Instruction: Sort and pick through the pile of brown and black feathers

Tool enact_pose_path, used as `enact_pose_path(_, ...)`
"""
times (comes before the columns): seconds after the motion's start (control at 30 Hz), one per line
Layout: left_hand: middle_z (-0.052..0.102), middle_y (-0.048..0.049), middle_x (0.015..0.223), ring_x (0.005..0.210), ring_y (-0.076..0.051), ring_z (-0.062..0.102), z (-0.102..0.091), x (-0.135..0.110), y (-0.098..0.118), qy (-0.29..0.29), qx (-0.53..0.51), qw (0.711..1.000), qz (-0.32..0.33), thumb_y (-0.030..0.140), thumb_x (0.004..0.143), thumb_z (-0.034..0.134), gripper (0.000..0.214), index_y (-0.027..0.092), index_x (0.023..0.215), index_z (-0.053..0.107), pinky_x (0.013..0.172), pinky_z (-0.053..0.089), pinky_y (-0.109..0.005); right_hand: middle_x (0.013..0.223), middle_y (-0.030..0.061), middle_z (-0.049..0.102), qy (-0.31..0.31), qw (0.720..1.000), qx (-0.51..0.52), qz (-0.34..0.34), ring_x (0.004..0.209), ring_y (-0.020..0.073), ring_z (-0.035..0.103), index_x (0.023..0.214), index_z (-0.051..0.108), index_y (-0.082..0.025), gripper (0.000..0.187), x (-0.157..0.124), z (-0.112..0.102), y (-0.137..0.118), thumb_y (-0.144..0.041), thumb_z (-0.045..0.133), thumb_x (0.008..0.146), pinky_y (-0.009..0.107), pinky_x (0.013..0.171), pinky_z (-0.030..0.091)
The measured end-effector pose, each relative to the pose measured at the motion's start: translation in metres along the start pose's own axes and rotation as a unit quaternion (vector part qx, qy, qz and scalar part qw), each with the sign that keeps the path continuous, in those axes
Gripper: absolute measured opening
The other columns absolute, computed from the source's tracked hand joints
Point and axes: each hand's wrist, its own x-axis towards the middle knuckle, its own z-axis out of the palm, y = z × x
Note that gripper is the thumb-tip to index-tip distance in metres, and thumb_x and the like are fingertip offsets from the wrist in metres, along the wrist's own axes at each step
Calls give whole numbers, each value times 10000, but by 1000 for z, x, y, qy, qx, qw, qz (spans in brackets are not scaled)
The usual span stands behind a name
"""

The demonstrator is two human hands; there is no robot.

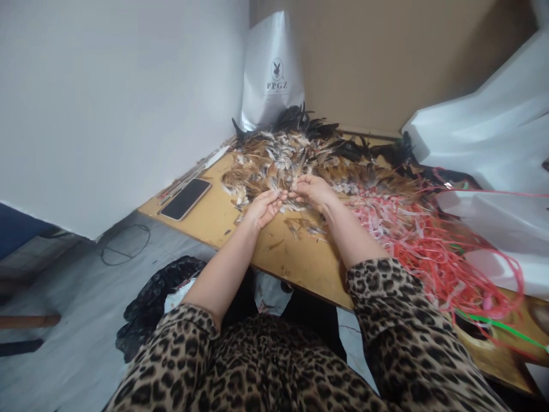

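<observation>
Over the near edge of a heap of brown, white and black feathers [257, 163], my two hands meet with fingertips almost touching. A brownish feather [299, 166] stands up from the pinched fingers of my right hand [314, 192]. My left hand [265, 208] is closed, thumb against fingers, beside the right fingertips; what lies in its pinch is too small to make out. Loose feathers [302, 228] are scattered on the wooden table [295, 266] just below my hands. To the right, a tangle of red and pink ribbon strips [412, 246] borders the heap.
A phone [186, 199] lies at the table's left end. Behind the feathers stands a silver bag [274, 74] against the wall. White plastic sacks [484, 131] crowd the right side. A black plastic bag [158, 297] sits on the floor, lower left, near a cable loop [125, 245].
</observation>
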Motion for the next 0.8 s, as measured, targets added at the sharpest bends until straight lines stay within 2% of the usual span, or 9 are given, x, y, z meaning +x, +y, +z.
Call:
enact_pose_path(0.13,683,-79,863,711,-65,639,-1,1,-1,8,15,1000,0,75,764,556,92,97,796,640,631,482,-124,615,7,643,-7,1000,2,3,573,115,621,703,581,-147,187,-3,5,-3,-158,723,581,178,450,451)
enact_pose_path(0.27,688,-87,856,695,-72,641,2,0,-2,12,31,999,12,83,767,557,84,87,775,640,610,478,-130,545,-5,614,12,1000,1,-4,506,88,546,621,590,-143,218,-3,9,0,-223,761,513,174,420,385)
enact_pose_path(0.37,688,-83,799,668,-78,641,4,-1,-4,1,42,999,17,98,761,575,67,82,772,639,571,469,-123,507,-13,593,28,999,-9,-20,463,74,502,581,575,-145,260,-3,14,4,-263,776,466,174,396,333)
enact_pose_path(0.53,669,-63,698,604,-73,629,6,-3,-4,-8,18,1000,10,77,765,562,75,68,743,634,515,459,-115,473,-33,567,33,999,-10,-17,434,66,475,588,573,-147,303,-11,24,5,-304,780,432,183,405,316)
enact_pose_path(0.67,641,-30,649,531,-27,584,8,-4,-1,-2,-24,1000,-8,30,782,517,126,73,732,624,498,445,-85,503,-26,580,-3,1000,-2,-4,480,75,503,601,573,-148,299,-14,22,2,-301,783,454,181,424,322)
enact_pose_path(0.8,616,-22,640,520,-10,564,8,-5,3,17,-76,996,-49,1,799,470,172,83,728,603,492,433,-58,591,-3,626,-59,998,19,3,534,79,538,699,628,-144,305,-13,13,0,-301,785,489,186,467,360)
